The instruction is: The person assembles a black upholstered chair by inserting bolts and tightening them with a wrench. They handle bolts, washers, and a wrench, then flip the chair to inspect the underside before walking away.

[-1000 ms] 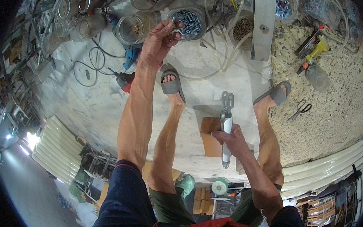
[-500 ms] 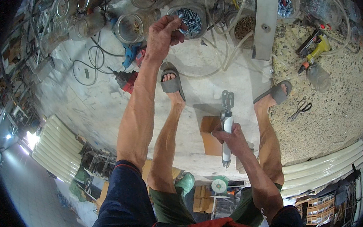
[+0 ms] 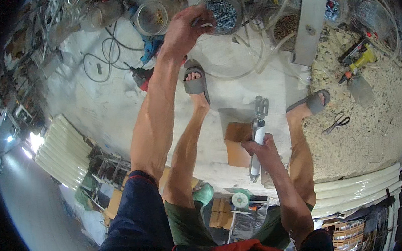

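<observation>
My left hand [image 3: 185, 31] is stretched out to the far side, at the near left rim of a clear jar [image 3: 240, 21] full of small silver fasteners [image 3: 222, 14]. Its fingers are pinched together; a small greyish bit shows between them, too blurred to name. In my right hand [image 3: 265, 149], fingers wrap round a white tube [image 3: 259, 136] with a slotted grey metal fork [image 3: 261, 106] at its upper end and a metal tip at the lower. The tube stands out over the floor between my legs, beside a brown cardboard box [image 3: 236, 146].
Another jar [image 3: 151, 19] and a tub of brownish screws [image 3: 285, 26] flank the fasteners. A red drill [image 3: 141, 77] lies by my left sandal [image 3: 195, 85]. A metal bar [image 3: 313, 20], clear hose [image 3: 235, 77], yellow spray gun [image 3: 363, 58] and scissors [image 3: 336, 122] are around.
The view has shifted slightly. My left hand has moved a little away from over the fasteners toward the jar's left rim, still pinched. My right hand keeps its hold on the white tube.
</observation>
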{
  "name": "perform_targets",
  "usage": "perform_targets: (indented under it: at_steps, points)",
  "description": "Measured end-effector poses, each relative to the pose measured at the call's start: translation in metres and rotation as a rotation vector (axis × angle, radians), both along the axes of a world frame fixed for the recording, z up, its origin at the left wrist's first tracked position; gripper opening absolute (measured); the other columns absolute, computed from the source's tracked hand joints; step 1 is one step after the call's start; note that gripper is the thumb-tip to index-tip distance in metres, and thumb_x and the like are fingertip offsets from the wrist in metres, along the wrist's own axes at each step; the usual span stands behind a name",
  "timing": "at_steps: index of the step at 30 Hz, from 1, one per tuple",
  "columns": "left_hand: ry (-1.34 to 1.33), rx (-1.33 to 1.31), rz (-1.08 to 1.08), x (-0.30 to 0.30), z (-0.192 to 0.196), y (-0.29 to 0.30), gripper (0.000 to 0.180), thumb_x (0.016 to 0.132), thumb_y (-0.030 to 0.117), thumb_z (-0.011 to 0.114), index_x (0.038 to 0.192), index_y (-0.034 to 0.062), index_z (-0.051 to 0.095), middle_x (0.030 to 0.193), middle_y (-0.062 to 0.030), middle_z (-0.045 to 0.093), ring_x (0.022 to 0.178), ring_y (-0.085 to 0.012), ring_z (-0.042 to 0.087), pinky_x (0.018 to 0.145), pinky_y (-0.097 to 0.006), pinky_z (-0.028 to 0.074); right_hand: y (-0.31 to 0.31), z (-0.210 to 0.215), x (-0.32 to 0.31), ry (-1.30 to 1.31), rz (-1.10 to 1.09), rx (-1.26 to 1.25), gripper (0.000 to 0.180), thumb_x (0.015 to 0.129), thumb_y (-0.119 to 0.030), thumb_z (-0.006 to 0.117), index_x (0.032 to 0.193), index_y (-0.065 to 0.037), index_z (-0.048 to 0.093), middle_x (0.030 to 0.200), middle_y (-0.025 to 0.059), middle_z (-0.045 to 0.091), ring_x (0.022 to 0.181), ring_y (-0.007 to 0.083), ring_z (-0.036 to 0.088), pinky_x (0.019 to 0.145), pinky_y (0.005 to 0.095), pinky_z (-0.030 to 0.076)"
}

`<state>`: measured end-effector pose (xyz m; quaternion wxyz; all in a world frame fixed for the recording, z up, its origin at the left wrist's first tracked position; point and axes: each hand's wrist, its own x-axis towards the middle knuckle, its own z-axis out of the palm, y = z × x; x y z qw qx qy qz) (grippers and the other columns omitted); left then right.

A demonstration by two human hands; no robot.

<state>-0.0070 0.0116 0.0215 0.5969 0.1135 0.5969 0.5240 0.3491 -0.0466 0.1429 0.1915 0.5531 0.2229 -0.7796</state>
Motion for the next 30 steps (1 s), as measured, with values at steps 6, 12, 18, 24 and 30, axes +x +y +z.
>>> perform_targets:
  at_steps: [6,12,18,24,30]
  points:
    - [0.819,-0.515,-0.592,0.024,-0.045,0.039,0.031,0.094,0.028,0.065,0.116,0.0086,0.075,0.107,-0.0183,0.074,0.099,-0.0311,0.071,0.087,-0.044,0.057,-0.005,-0.003,-0.001,-0.019,-0.076,-0.048,0.007,0.086,-0.005,0.074,0.083,-0.005,0.068,0.065,-0.0013,0.059,0.058,0.0067,0.052,0.052,0.0260,0.040]
    - [1.293,-0.606,-0.783,0.032,-0.127,0.056,0.031,0.091,0.024,0.062,0.115,0.0106,0.076,0.113,-0.0183,0.074,0.107,-0.0367,0.071,0.090,-0.045,0.058,-0.011,-0.007,0.011,0.074,-0.110,0.004,0.012,0.090,-0.012,0.077,0.095,-0.005,0.069,0.070,-0.0026,0.062,0.061,0.0067,0.054,0.055,0.0271,0.044]
    - [1.425,-0.508,-1.267,0.024,-0.130,0.053,0.026,0.092,0.021,0.062,0.108,0.0075,0.077,0.116,-0.0178,0.073,0.110,-0.0354,0.070,0.091,-0.046,0.057,-0.002,-0.001,0.012,0.062,-0.089,-0.050,0.012,0.090,-0.013,0.077,0.094,-0.005,0.069,0.071,-0.0040,0.062,0.064,0.0045,0.054,0.057,0.0239,0.042]
    - [1.280,-0.754,-1.081,0.019,-0.160,0.055,0.027,0.093,0.020,0.059,0.111,0.0112,0.077,0.118,-0.0179,0.073,0.112,-0.0360,0.069,0.094,-0.046,0.056,0.012,0.009,0.004,0.067,-0.124,-0.013,0.010,0.090,-0.009,0.071,0.083,-0.006,0.065,0.066,-0.0059,0.055,0.060,0.0032,0.047,0.056,0.0225,0.038]
    - [1.512,-0.534,-1.470,-0.011,-0.213,0.028,0.030,0.090,0.018,0.062,0.115,0.0054,0.075,0.123,-0.0186,0.070,0.114,-0.0349,0.067,0.099,-0.045,0.054,0.015,0.008,0.010,0.148,-0.127,-0.052,0.014,0.090,-0.017,0.075,0.087,-0.006,0.068,0.068,-0.0042,0.059,0.062,0.0054,0.053,0.057,0.0258,0.043]
